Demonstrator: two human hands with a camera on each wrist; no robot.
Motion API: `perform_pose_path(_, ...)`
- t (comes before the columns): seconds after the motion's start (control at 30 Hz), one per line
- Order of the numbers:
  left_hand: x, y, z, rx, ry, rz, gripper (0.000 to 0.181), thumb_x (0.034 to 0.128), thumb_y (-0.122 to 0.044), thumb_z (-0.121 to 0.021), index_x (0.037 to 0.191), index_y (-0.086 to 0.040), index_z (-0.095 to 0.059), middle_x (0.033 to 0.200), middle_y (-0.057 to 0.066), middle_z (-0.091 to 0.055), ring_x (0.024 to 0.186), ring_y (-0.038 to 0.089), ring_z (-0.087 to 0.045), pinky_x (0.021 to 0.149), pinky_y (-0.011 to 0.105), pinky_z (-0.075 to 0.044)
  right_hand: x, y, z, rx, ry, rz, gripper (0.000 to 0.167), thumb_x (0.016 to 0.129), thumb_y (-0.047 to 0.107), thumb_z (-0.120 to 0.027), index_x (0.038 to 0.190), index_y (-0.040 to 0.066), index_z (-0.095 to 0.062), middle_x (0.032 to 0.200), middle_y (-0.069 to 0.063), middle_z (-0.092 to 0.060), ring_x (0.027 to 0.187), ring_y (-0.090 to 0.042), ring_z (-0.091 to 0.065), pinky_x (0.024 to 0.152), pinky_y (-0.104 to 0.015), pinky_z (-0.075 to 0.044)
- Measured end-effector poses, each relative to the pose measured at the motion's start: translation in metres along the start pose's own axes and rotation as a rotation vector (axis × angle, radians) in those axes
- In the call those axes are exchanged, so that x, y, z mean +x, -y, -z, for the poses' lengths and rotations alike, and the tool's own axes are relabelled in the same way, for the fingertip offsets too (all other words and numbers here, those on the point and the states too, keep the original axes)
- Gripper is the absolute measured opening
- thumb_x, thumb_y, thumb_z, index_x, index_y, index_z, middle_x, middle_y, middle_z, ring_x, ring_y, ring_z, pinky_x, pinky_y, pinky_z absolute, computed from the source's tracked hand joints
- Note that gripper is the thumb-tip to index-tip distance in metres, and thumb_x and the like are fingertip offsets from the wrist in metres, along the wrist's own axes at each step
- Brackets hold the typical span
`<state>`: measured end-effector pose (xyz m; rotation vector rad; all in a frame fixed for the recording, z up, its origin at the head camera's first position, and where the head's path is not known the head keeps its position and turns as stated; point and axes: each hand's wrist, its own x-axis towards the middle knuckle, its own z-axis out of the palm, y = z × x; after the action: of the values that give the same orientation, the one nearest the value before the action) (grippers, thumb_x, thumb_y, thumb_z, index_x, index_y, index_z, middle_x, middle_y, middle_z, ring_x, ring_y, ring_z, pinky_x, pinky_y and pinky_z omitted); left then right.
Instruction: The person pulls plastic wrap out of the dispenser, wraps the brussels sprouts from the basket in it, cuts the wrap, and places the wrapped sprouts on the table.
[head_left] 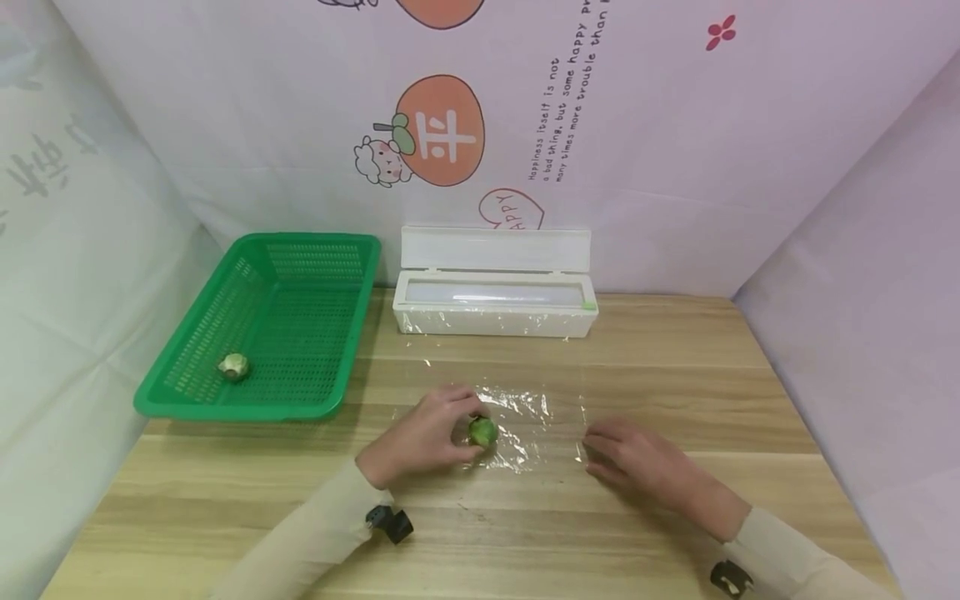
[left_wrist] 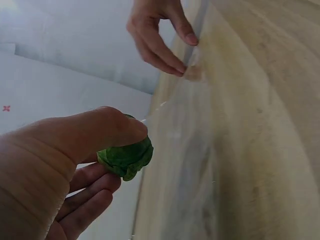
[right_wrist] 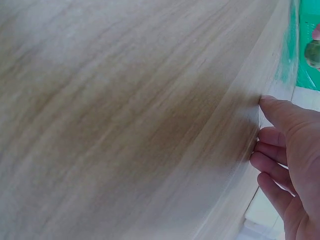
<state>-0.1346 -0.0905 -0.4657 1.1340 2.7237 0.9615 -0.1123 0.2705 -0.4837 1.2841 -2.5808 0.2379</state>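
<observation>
In the head view, a striped wooden table (head_left: 585,542) meets printed white cloth (head_left: 645,125) — there the left hand (head_left: 427,433) pinches a green sprout (head_left: 483,431) over clear film (head_left: 525,417). The left wrist view shows the sprout before pale walls; the right wrist view — close wood grain, green basket (right_wrist: 305,80) beyond — shows the right hand (right_wrist: 292,145) loosely spread.
</observation>
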Motion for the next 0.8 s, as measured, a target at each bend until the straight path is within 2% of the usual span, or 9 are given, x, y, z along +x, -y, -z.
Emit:
perform_pose_path(0.17, -0.001, 0.004, -0.014, 0.002, -0.011, 0.005, 0.037, 0.0827, -0.022, -0.089, 0.115, -0.012, -0.074, 0.106, -0.001, -0.071, 0.095, 0.014, -0.068, 0.091, 0.026, -0.062, -0.001, 0.000, -0.002, -0.001, 0.009, -0.004, 0.040, 0.082, 0.027, -0.087, 0.111, 0.001, -0.077, 0.114, -0.013, -0.075, 0.105, -0.027, -0.074, 0.092, -0.041, -0.066)
perform_pose_path(0.3, -0.001, 0.007, -0.022, 0.036, -0.025, -0.010, 0.037, 0.0826, -0.024, -0.089, 0.114, -0.013, -0.073, 0.107, -0.001, -0.071, 0.097, 0.012, -0.067, 0.091, 0.023, -0.061, -0.001, 0.000, -0.002, 0.000, 0.016, -0.018, 0.040, 0.083, 0.027, -0.087, 0.112, 0.002, -0.077, 0.115, -0.013, -0.075, 0.106, -0.027, -0.074, 0.093, -0.042, -0.065)
perform_pose_path(0.6, 0.001, 0.005, -0.027, 0.044, -0.006, 0.002, 0.041, 0.0820, -0.025, -0.090, 0.117, -0.015, -0.073, 0.118, -0.001, -0.071, 0.108, 0.012, -0.067, 0.097, 0.021, -0.060, -0.001, 0.000, -0.001, 0.007, 0.015, -0.017, 0.039, 0.083, 0.026, -0.087, 0.112, 0.001, -0.077, 0.115, -0.013, -0.075, 0.106, -0.028, -0.074, 0.093, -0.042, -0.065)
perform_pose_path(0.8, 0.000, 0.006, -0.028, 0.062, -0.006, -0.006, 0.047, 0.0800, -0.026, -0.092, 0.121, -0.015, -0.072, 0.123, 0.001, -0.071, 0.113, 0.015, -0.068, 0.100, 0.027, -0.061, -0.001, 0.000, -0.001, -0.001, 0.009, -0.002, 0.041, 0.081, 0.026, -0.088, 0.111, 0.000, -0.077, 0.114, -0.013, -0.075, 0.104, -0.027, -0.074, 0.091, -0.041, -0.066)
